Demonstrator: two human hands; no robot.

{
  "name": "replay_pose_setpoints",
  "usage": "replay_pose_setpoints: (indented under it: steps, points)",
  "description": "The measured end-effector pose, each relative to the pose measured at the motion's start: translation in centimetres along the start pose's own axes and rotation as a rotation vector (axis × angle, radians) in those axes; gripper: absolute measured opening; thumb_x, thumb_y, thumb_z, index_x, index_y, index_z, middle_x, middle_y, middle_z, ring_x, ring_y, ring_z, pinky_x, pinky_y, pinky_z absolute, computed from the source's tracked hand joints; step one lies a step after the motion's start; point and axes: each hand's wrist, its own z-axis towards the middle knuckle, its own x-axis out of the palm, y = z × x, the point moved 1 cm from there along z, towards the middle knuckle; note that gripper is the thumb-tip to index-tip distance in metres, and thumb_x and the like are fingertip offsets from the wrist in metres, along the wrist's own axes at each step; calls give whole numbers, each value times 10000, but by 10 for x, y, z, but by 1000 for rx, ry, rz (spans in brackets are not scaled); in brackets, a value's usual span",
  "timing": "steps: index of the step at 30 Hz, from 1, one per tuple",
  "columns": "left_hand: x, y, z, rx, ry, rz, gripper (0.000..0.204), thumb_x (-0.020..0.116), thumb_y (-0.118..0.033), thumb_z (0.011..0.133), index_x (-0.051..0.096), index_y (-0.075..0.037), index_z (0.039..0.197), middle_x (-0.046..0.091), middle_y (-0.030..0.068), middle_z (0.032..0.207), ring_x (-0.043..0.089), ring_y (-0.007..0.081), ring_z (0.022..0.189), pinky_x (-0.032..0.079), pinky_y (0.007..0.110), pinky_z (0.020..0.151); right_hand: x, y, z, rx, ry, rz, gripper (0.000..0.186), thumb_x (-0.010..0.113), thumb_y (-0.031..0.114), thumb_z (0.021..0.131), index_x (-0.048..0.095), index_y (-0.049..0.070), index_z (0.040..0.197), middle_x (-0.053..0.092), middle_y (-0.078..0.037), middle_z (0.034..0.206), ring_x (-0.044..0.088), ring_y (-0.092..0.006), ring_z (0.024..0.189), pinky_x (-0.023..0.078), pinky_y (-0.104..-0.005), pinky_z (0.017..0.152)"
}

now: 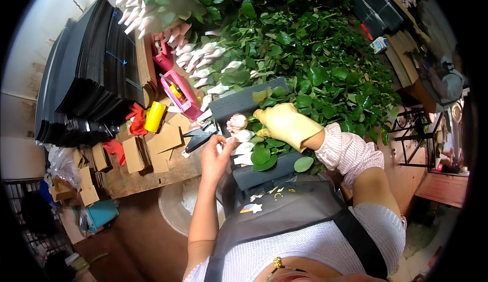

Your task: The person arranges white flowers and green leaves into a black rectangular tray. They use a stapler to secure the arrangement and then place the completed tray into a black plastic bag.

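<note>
Two pieces of dark grey corrugated board (249,100) lie in front of me with roses between them. One rose with an uncovered pink bloom (237,123) lies beside several rosebuds in white sleeves (244,136). My right hand (287,124), in a yellow glove and striped sleeve, is closed over the stem just behind the pink bloom. My bare left hand (216,152) is at the tips of the white sleeves, thumb and forefinger apart, with nothing visible between them. Black-handled scissors (199,137) lie just beyond its fingers.
Leafy rose stems (325,68) heap across the table's far side. At left stand a stack of black boards (96,68), a pink tape dispenser (181,95), a yellow roll (155,117) and cardboard pieces (134,155). A round tub (175,208) sits below the table edge.
</note>
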Motion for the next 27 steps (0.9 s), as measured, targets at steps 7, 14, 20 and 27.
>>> replay_pose_setpoints:
  steps: [7, 14, 20, 27]
  points:
    - [12, 15, -10, -62, -231, -460, 265, 631, -181, 1035, 600, -58, 802, 545, -42, 754, 462, 47, 714, 366, 239, 635, 4, 6, 2, 91, 8, -40, 415, 774, 344, 873, 653, 37, 1124, 764, -166, 932, 760, -339, 890, 582, -468, 730]
    - [-54, 34, -40, -83, -114, -292, 226, 663, -115, 999, 528, -77, 822, 641, 11, 862, 539, 63, 809, 451, 253, 739, -30, 15, -33, -51, -179, 66, 430, 701, 408, 937, 678, 90, 1225, 745, -151, 821, 746, -344, 771, 586, -467, 692]
    - [-15, 8, -20, 10, 203, 248, 419, 746, -398, 939, 695, -11, 1091, 736, 227, 941, 722, 287, 819, 536, 400, 778, 3, 34, -28, -53, 52, -79, 250, 603, 309, 948, 707, 143, 1103, 758, -125, 882, 754, -324, 795, 596, -472, 706]
    - [18, 55, -1, 79, 107, -215, 214, 681, -153, 971, 674, 46, 893, 600, 53, 727, 541, 150, 716, 453, 323, 687, 100, 9, 1, 104, -15, -3, 267, 595, 255, 926, 688, 102, 1124, 752, -124, 890, 755, -325, 793, 600, -474, 650]
